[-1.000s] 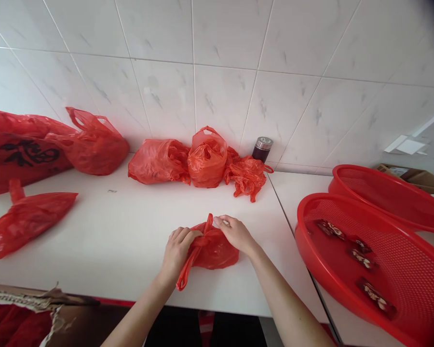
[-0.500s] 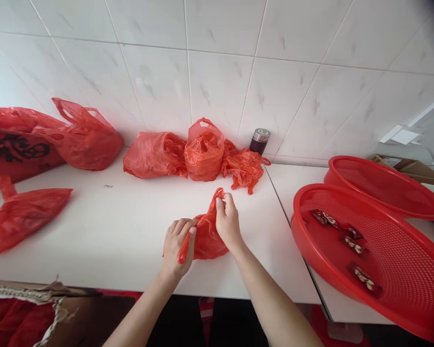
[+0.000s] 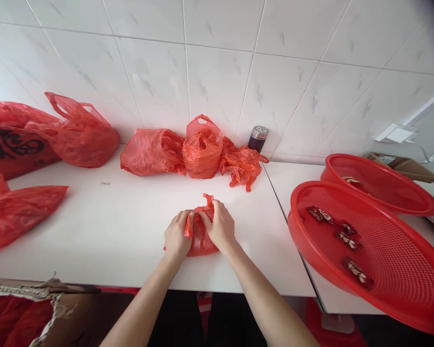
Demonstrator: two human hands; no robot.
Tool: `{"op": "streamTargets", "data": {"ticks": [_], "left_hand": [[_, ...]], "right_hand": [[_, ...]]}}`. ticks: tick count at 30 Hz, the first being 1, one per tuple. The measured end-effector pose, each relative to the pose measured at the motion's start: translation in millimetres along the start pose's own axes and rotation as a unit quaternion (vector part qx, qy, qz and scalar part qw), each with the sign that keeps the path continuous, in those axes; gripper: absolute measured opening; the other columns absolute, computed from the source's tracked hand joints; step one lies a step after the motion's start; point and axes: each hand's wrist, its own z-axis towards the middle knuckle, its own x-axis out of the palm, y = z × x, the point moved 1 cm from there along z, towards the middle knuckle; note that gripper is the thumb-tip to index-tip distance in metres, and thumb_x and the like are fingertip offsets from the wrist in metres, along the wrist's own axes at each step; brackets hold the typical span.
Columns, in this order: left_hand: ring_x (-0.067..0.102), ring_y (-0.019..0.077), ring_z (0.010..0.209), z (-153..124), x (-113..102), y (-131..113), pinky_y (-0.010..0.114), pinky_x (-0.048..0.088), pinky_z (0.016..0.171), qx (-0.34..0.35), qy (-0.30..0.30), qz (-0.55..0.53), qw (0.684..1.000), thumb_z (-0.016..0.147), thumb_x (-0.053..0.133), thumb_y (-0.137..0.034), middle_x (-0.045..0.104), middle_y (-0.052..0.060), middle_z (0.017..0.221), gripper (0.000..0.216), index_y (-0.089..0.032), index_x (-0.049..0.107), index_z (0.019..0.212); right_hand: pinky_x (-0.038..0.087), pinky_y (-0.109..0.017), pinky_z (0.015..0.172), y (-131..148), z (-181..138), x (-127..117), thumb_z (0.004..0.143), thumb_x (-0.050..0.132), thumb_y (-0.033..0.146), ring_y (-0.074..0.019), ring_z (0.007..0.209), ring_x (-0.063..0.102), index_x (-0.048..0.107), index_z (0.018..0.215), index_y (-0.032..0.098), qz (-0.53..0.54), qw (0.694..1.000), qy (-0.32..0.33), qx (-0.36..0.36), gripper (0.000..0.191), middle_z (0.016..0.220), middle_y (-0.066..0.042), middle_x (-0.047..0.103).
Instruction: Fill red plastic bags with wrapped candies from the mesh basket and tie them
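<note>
A small red plastic bag point(image 3: 200, 241) lies on the white table point(image 3: 130, 231) near its front edge. My left hand point(image 3: 176, 237) pinches one of its handles at the left side. My right hand point(image 3: 220, 226) is closed on the other handle and the bag's top, close against the left hand. The two handles meet between my fingers; a tip of plastic sticks up above them. Most of the bag's body is hidden under my hands.
Several filled red bags point(image 3: 198, 152) line the tiled wall, with a dark steel-lidded flask point(image 3: 258, 138) beside them. More red bags point(image 3: 20, 212) lie at the left. Two red mesh baskets point(image 3: 369, 270) at the right hold wrapped sweets point(image 3: 347, 240). A torn cardboard box point(image 3: 39, 308) sits below the table's front left.
My right hand had lifted one handle up and away; it has since come down and in against the left hand. Both hands now bunch the handles together over the bag.
</note>
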Motion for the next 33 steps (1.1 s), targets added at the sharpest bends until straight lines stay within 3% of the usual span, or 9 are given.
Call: {"op": "streamTargets", "data": {"ticks": [5,13,19,25,33], "left_hand": [[0.057,0.0176,0.065,25,-1,10,0.026,0.033,0.059,-0.019,0.035,0.055,0.998,0.098,0.025,-0.04,0.068,0.001,0.08,0.036,-0.025,0.055,0.086],[0.055,0.0191,0.06,42,6,19,0.026,0.031,0.054,-0.035,0.092,0.11,0.989,0.096,0.027,-0.039,0.065,0.002,0.07,0.033,-0.027,0.054,0.082],[0.06,0.0218,0.067,46,8,19,0.028,0.031,0.056,-0.04,0.106,0.159,0.981,0.096,0.027,-0.042,0.069,0.005,0.081,0.036,-0.027,0.058,0.086],[0.061,0.0252,0.064,52,13,20,0.03,0.034,0.057,-0.058,0.129,0.213,0.967,0.094,0.027,-0.047,0.067,0.009,0.072,0.043,-0.024,0.062,0.082],[0.063,0.0242,0.067,51,15,20,0.03,0.036,0.058,-0.066,0.136,0.241,0.959,0.094,0.029,-0.045,0.069,0.008,0.074,0.041,-0.023,0.062,0.082]], "right_hand": [[0.038,-0.026,0.062,-26,15,12,0.097,0.032,0.041,-0.016,0.068,0.058,0.05,0.097,0.025,0.008,0.999,0.03,-0.009,0.024,0.083,0.001,0.064],[0.028,-0.023,0.051,-44,22,21,0.095,0.036,0.043,-0.0169,0.052,0.05,0.046,0.091,0.026,-0.011,0.997,0.039,0.064,0.02,0.059,0.005,0.053],[0.025,-0.024,0.05,-45,25,24,0.095,0.038,0.036,-0.0166,0.055,0.053,0.046,0.092,0.026,-0.057,0.994,0.05,0.082,0.013,0.063,0.004,0.057],[0.021,-0.025,0.051,-43,26,24,0.096,0.039,0.034,-0.0166,0.059,0.056,0.047,0.094,0.024,-0.102,0.99,0.055,0.078,0.013,0.069,0.001,0.061],[0.021,-0.025,0.051,-44,24,25,0.097,0.042,0.035,-0.0145,0.063,0.058,0.049,0.096,0.024,-0.141,0.987,0.053,0.061,0.013,0.074,0.002,0.065]]}}
